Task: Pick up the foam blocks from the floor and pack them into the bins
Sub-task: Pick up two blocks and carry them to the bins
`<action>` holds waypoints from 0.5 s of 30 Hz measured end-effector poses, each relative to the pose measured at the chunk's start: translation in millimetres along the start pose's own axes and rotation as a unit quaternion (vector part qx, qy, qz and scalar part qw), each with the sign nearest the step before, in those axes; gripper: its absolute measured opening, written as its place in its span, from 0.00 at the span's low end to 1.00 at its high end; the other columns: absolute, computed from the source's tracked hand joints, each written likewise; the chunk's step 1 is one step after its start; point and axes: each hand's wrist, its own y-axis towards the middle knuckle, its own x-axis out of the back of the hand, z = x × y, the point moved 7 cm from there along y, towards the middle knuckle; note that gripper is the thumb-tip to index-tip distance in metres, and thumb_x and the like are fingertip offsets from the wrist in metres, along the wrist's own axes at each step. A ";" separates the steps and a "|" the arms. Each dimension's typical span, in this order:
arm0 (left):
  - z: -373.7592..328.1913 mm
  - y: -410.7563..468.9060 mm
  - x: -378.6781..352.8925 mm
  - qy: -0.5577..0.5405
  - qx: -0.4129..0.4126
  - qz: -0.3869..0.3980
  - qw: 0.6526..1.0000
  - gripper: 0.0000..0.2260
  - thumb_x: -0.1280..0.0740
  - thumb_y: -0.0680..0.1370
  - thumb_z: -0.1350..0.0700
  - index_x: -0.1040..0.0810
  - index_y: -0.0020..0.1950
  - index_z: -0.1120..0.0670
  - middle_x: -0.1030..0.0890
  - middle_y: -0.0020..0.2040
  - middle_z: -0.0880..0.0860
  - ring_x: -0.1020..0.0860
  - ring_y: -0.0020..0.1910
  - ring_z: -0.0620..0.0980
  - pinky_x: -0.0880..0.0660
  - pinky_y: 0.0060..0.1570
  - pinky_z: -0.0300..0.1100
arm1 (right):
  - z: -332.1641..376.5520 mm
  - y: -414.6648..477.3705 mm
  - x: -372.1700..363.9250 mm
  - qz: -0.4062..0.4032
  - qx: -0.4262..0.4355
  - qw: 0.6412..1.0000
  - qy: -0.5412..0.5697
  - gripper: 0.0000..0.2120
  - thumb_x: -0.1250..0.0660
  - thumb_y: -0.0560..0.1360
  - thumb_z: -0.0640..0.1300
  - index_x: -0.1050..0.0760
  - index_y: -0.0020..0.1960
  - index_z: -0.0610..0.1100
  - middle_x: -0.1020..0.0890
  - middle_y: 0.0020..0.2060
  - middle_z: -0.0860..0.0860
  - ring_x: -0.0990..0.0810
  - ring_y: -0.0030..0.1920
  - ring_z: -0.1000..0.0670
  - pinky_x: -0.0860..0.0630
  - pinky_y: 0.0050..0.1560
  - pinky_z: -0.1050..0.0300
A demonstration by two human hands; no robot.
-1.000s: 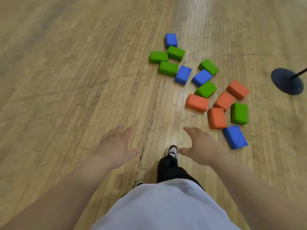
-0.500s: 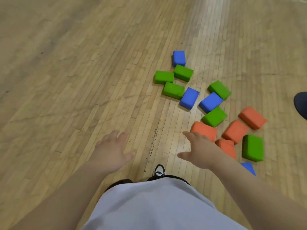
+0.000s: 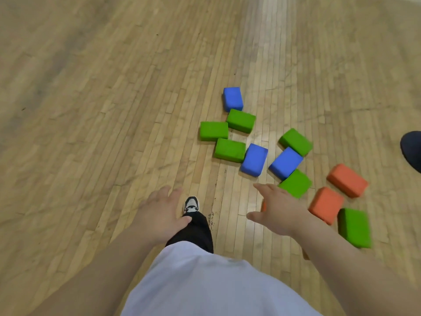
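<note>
- both hands were out front, fingers spread and loose, holding nothing
- left hand (image 3: 159, 215) hung over the wooden floor (image 3: 91, 133), right by a black-and-white shoe (image 3: 191, 205) in the view
- right hand (image 3: 278, 210) hovered just beside a green block (image 3: 295, 183), can't tell if it touched
- foam blocks (image 3: 254, 159) all lay on the floor ahead and to the right: green, blue and orange, loosely bunched, some touching
- dark round thing (image 3: 412, 149) poked in at the right edge
</note>
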 end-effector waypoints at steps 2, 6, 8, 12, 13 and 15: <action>5.2 44.2 23.0 0.009 -0.014 -0.001 1.000 0.38 0.38 0.78 0.33 0.51 0.83 0.44 0.45 0.82 0.52 0.43 0.80 0.55 0.38 0.75 0.54 | 5.0 33.5 18.3 -0.005 -0.013 1.000 0.010 0.44 0.32 0.74 0.67 0.47 0.83 0.53 0.38 0.80 0.51 0.36 0.77 0.45 0.33 0.73 0.48; 16.1 117.8 83.0 0.024 -0.036 0.020 0.999 0.39 0.37 0.78 0.33 0.52 0.83 0.44 0.44 0.82 0.53 0.43 0.79 0.57 0.38 0.75 0.55 | 15.6 90.8 63.4 -0.006 -0.054 0.996 0.067 0.43 0.31 0.75 0.65 0.45 0.82 0.53 0.37 0.79 0.51 0.35 0.76 0.46 0.32 0.72 0.49; 19.1 154.7 115.1 0.040 -0.056 0.030 0.997 0.39 0.38 0.78 0.33 0.53 0.83 0.43 0.45 0.82 0.53 0.44 0.80 0.56 0.39 0.75 0.55 | 18.2 118.9 85.8 -0.021 -0.076 0.991 0.103 0.43 0.30 0.75 0.64 0.45 0.82 0.52 0.36 0.79 0.50 0.35 0.77 0.46 0.33 0.73 0.49; 24.1 228.3 164.9 0.076 -0.083 0.037 0.993 0.40 0.37 0.78 0.33 0.51 0.83 0.44 0.44 0.82 0.53 0.43 0.79 0.56 0.37 0.74 0.56 | 19.5 165.4 119.0 -0.040 -0.103 0.984 0.137 0.44 0.29 0.75 0.63 0.44 0.82 0.50 0.35 0.78 0.48 0.36 0.77 0.45 0.34 0.74 0.48; 20.8 243.3 175.1 0.080 -0.090 0.034 0.992 0.40 0.37 0.78 0.33 0.51 0.83 0.44 0.44 0.82 0.53 0.42 0.79 0.56 0.36 0.74 0.56 | 18.8 174.0 125.6 -0.041 -0.107 0.983 0.142 0.44 0.29 0.75 0.63 0.44 0.82 0.50 0.35 0.78 0.48 0.36 0.77 0.45 0.34 0.74 0.48; 9.6 271.4 193.4 0.091 -0.102 0.026 0.990 0.40 0.37 0.78 0.33 0.51 0.83 0.44 0.43 0.82 0.53 0.42 0.79 0.56 0.36 0.74 0.56 | 15.9 191.3 137.9 -0.039 -0.115 0.982 0.142 0.44 0.30 0.74 0.64 0.44 0.82 0.50 0.35 0.78 0.48 0.36 0.77 0.44 0.34 0.74 0.47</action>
